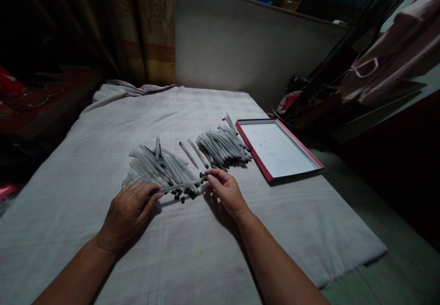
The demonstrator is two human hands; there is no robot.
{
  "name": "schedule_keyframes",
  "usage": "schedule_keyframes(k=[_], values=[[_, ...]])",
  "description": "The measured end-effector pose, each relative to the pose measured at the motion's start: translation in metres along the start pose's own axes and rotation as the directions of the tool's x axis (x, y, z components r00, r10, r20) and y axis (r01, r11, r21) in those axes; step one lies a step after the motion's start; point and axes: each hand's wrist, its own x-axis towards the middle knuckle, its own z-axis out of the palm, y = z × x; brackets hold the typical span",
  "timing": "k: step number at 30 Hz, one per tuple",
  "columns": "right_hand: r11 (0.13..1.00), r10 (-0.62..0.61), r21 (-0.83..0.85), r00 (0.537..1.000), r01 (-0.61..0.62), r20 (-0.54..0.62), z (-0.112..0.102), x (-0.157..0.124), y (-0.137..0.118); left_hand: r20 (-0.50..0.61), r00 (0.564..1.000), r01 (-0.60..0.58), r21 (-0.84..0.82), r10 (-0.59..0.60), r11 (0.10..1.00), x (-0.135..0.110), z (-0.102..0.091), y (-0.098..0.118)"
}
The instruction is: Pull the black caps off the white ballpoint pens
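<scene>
My left hand point(129, 208) and my right hand point(225, 188) hold one clear pen barrel point(182, 185) between them, each pinching an end, low over the white cloth point(192, 250). Behind the barrel lies a loose pile of clear pen barrels point(154, 165). Small black caps point(182, 195) are scattered just under the held barrel. A second, tidier heap of pens with dark tips point(223, 146) lies further right.
A shallow red-rimmed box lid point(280, 151) with a white inside sits to the right of the pens. The cloth-covered surface ends at the right near a grey floor point(378, 208). A curtain point(154, 30) and a wall stand behind.
</scene>
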Motion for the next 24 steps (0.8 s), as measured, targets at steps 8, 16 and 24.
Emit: schedule_keyframes(k=[8,16,24], values=[[1.0,0.0,-0.026,1.0,0.0,0.002,-0.0019,0.0001,0.0008,0.008,1.0,-0.029,0.007,0.029,1.0,0.0005,-0.0006,0.0003],[0.999,0.032,-0.038,0.999,-0.031,0.013,-0.0009,0.0027,0.0012,0.028,1.0,0.007,-0.037,-0.006,0.999,-0.0029,0.0028,-0.0016],[1.0,-0.018,-0.015,1.0,0.018,0.022,-0.0018,0.0006,-0.0001,0.041,0.998,-0.058,0.026,0.057,0.998,0.0021,0.0007,0.0002]])
